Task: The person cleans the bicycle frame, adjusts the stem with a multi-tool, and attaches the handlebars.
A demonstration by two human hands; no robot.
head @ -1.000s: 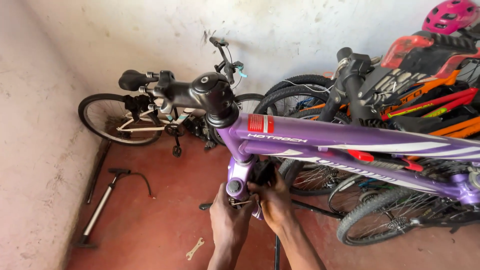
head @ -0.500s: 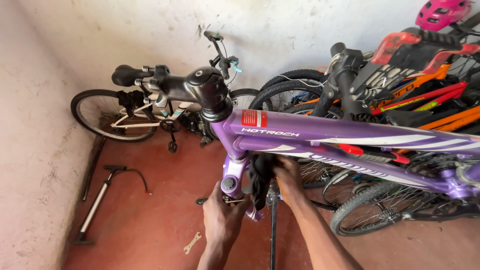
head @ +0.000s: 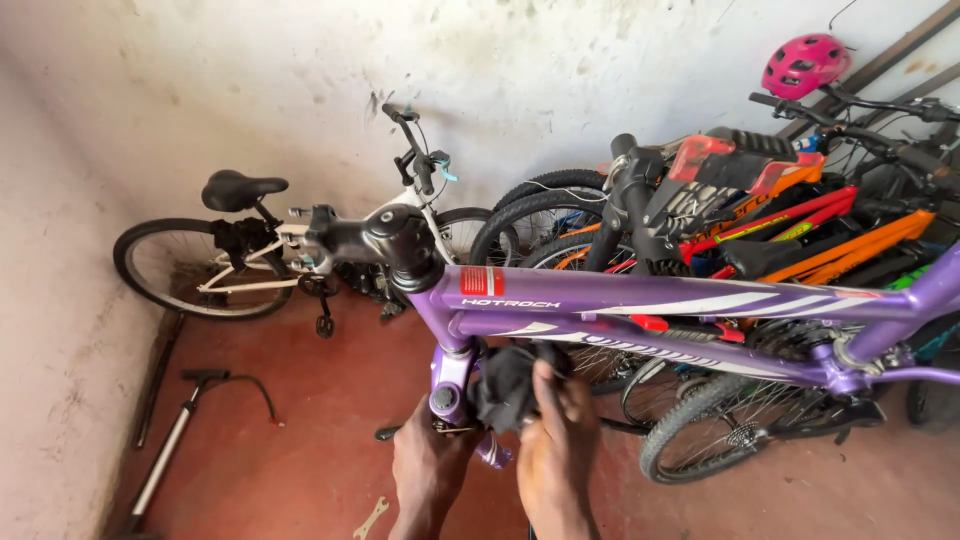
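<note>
Purple bicycle frame (head: pixel 640 300) spans the view, raised above the red floor (head: pixel 300 470); since a second ago the view has drawn nearer and shifted right along it. Behind stand a white bicycle (head: pixel 270 260) and stacked orange and red bicycles (head: pixel 800 230) with a pink helmet (head: pixel 803 63). A floor pump (head: pixel 170 450) and a small wrench (head: pixel 371 518) lie below. Right hand (head: pixel 556 450), now closed on a dark cloth (head: pixel 505 385), presses it against the fork crown; left hand (head: pixel 425 455) grips the purple fork (head: pixel 450 385) beneath, so wiping appears under way.
</note>
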